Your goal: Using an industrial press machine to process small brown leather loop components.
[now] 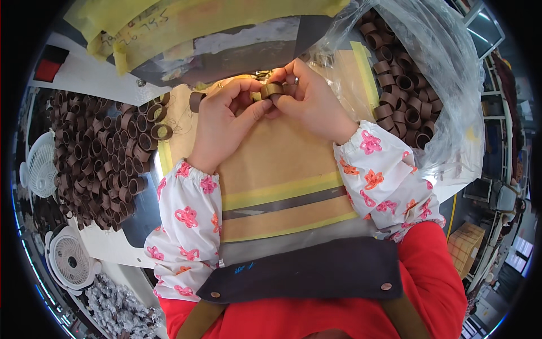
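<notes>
A small brown ring-shaped band [272,88] is held up between my two hands, just in front of the lit metal parts [261,75] under a machine head [243,51]. My left hand [228,116] grips its left side, thumb and fingers closed together. From the right, my right hand [311,100] pinches the same band between thumb and fingertips. My fingers hide part of the band and the machine parts behind it. Another brown band [197,102] lies beside my left hand, apart from it.
A large heap of brown bands [101,164] covers the left side. More bands [403,85] lie at the right, bordered by a clear plastic bag [460,107]. Brown board [276,152] with yellow tape covers the work surface. White fans [72,260] stand at the far left.
</notes>
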The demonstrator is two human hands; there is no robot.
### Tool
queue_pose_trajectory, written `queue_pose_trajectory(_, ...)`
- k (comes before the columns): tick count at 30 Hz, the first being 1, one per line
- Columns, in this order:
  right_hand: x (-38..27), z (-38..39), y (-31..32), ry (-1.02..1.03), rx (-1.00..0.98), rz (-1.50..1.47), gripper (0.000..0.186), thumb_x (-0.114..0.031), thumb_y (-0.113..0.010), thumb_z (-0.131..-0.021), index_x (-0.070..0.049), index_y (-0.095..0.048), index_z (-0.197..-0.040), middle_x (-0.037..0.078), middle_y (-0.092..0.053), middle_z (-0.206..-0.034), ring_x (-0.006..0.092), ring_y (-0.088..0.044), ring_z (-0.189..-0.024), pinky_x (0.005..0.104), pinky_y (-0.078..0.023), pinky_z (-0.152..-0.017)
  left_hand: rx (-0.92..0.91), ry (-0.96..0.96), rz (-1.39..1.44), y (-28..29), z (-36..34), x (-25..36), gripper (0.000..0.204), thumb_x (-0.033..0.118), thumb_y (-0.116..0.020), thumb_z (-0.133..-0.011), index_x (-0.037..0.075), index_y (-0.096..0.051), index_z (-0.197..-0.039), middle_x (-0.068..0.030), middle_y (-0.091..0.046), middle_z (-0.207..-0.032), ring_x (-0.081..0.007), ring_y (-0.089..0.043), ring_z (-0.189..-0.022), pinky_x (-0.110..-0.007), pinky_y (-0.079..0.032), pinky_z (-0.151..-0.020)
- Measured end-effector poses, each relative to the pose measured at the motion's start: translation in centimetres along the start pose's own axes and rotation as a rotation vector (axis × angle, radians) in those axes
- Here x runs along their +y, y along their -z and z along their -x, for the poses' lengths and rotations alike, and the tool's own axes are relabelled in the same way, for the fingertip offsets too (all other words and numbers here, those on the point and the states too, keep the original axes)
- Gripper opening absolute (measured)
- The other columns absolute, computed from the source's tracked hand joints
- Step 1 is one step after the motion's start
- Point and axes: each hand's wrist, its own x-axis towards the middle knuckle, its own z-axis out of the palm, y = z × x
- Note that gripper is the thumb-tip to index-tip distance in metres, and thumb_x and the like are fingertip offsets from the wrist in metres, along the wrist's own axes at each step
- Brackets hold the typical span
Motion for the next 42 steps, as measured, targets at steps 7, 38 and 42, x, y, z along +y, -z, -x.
queue_pose_trajectory(7, 0.5, 0.0, 0.8, 0.324, 0.009, 0.576, 0.01, -0.001, -0.063, -0.075, -0.002, -0.06, -0.084, 0.003, -0.062, -0.087, 0.0096, -0.057, -0.07, 0.0231, -0.045, -0.057, 0.074, -0.09, -0.248, 0.9, -0.4, -0.3, 0.024, 0.013, -0.07, -0.071, -0.001, -0.061, -0.089, -0.0039, -0.059, -0.065, -0.0088, -0.053, -0.058, -0.022, -0.043, -0.055)
queue_pose_trajectory(38, -0.3, -1.6, 0.6, 0.473, 0.146, 1.071, 0.009, -0.013, -0.067, -0.071, -0.004, -0.067, -0.074, 0.01, -0.056, -0.063, 0.0249, -0.054, -0.058, 0.0347, -0.043, -0.054, 0.182, 0.069, -0.399, -0.1, -1.9, -0.8, 0.03, 0.026, -0.068, -0.075, -0.001, -0.065, -0.088, -0.0012, -0.06, -0.062, -0.0046, -0.051, -0.056, -0.021, -0.04, -0.053)
queue_pose_trajectory(42, -0.3, -1.8, 0.8, 0.454, 0.153, 1.099, 0.011, -0.015, -0.067, -0.07, -0.005, -0.067, -0.072, 0.01, -0.056, -0.063, 0.0252, -0.055, -0.058, 0.035, -0.043, -0.054, 0.169, 0.085, -0.393, -0.1, -2.0, -0.8, 0.029, 0.027, -0.068, -0.075, 0.0, -0.065, -0.085, 0.0, -0.058, -0.061, -0.0048, -0.049, -0.055, -0.021, -0.039, -0.053)
